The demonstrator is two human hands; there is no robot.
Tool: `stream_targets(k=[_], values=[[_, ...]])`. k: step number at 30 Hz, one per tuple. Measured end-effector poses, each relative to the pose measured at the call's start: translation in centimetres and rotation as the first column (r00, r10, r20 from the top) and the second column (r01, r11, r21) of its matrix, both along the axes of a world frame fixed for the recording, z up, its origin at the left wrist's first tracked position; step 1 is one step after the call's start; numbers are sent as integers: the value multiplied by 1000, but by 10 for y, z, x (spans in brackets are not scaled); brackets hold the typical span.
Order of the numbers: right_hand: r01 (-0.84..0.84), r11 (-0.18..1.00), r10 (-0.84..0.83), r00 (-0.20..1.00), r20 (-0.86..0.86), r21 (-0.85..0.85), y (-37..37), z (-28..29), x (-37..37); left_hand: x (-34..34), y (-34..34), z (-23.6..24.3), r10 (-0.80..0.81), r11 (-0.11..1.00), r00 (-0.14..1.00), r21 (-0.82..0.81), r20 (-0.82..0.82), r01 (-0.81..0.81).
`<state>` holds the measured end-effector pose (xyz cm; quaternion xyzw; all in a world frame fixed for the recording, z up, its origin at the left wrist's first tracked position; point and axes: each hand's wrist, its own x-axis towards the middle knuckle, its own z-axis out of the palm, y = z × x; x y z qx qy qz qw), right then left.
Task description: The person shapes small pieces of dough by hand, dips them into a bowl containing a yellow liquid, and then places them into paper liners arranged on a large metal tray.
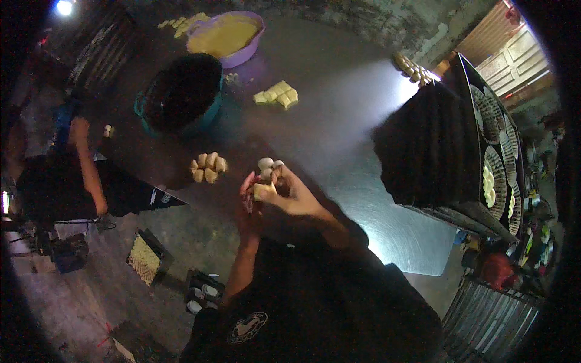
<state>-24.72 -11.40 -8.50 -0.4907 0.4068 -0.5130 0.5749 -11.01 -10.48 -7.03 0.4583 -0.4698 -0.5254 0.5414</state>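
Note:
In the middle of the head view, my left hand [249, 196] and my right hand [285, 196] come together over the steel table, both closed around a pale yellow dough piece [262, 192]. Something dark reddish, too small to make out, shows by my left fingers. Just beyond my hands sit pale round dough balls [265, 164], partly hidden by my right fingers. To their left lies a group of light brown pieces [207, 164], and farther back a cluster of yellow dough squares [280, 93].
The steel table [321, 103] holds a teal tub [209, 115] and a purple tub of yellow mixture [227, 36]. At right stands a dark rack [423, 145] with fluted moulds. A co-worker's arm [88, 163] is at left. A tray of small pieces [144, 257] lies on the floor.

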Motion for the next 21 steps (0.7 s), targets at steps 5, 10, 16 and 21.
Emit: stream_targets(k=[5,10,16,21], values=[[423,881,-462,865,-197,-210,78,67,-39,-36,41,43,-165,986,986,-16,-36,164],[512,824,-546,832,-98,-241,100,103,-73,-85,48,73,-210,974,975,-74,66,215],[558,825,-539,824,176,-87,83,107,-84,-90,32,77,-425,887,861,-321,-279,333],[360,933,-355,921,159,0,38,118,-46,-61,-43,87,-145,380,974,-900,173,216]])
